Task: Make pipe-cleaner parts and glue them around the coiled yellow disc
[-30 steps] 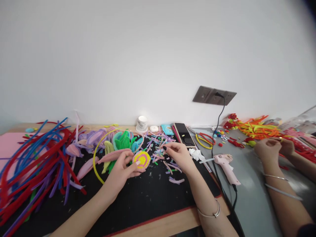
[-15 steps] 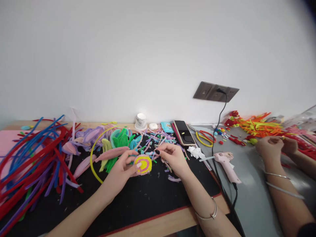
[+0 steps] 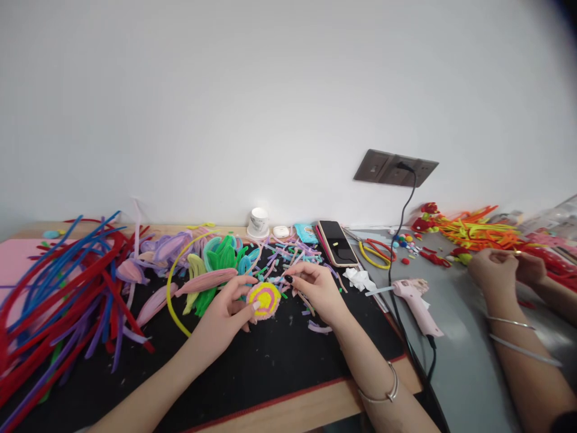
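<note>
My left hand (image 3: pixel 229 310) grips a round disc (image 3: pixel 265 300) of coiled yellow and pink pipe cleaner, thumb on its face and fingers behind. Just right of the disc, my right hand (image 3: pixel 315 291) is closed in a pinch, thumb against fingertips. Whatever sits in that pinch is too small to make out. Short pastel pipe cleaner cuttings (image 3: pixel 293 255) lie scattered behind both hands. Left of the disc are pink pipe cleaner petals (image 3: pixel 205 281), green leaf shapes (image 3: pixel 223 255) and a curved yellow pipe cleaner (image 3: pixel 170 288).
Red, blue and purple pipe cleaners (image 3: pixel 85 282) heap at the left on the black mat (image 3: pixel 270 373). A paper cup (image 3: pixel 259 222), phone (image 3: pixel 337 243), pliers (image 3: pixel 376 252) and corded pink glue gun (image 3: pixel 417 307) stand rightward. At far right, a co-worker's hands (image 3: pixel 496 270) work near orange pipe cleaners (image 3: pixel 482 228).
The disc has tilted a little in my left hand, turning its face more towards me. My right hand stays pinched beside it, almost unmoved. The whole view has shifted very slightly.
</note>
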{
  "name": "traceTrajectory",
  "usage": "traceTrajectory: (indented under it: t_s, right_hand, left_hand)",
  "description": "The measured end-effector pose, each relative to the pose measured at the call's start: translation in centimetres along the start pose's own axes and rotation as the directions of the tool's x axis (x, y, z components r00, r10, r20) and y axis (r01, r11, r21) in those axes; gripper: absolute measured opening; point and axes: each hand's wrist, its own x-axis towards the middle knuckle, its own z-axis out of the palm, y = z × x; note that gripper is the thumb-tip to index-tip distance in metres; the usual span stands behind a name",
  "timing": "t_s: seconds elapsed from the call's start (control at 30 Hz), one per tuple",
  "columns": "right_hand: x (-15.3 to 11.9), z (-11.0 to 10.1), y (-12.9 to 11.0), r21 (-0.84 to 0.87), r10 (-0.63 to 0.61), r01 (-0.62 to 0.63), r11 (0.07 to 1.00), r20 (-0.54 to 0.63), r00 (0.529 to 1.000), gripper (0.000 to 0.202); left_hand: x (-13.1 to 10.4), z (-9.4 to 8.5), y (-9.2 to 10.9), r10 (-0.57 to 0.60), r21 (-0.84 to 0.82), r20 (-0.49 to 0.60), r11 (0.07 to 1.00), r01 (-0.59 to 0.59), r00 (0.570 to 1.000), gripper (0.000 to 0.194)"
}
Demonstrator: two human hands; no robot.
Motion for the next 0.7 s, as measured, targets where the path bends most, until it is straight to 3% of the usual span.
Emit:
traceTrajectory:
  t_s: [0.2,0.7]
  right_hand:
    - [0.0,-0.05,0.42,-0.048,-0.007,0.01,0.999,0.078,0.997,0.01]
    - [-0.19,0.2,-0.39,-0.037,0.002,0.003,0.999,0.147,0.989,0.01]
  left_hand:
    - [-0.21,0.05,-0.35,0.005,0.042,0.062,0.999,-0.008,0.998,0.039]
    - [-0.54,0.12,-0.1,0.028,0.076,0.116,0.996,-0.037,0.993,0.038]
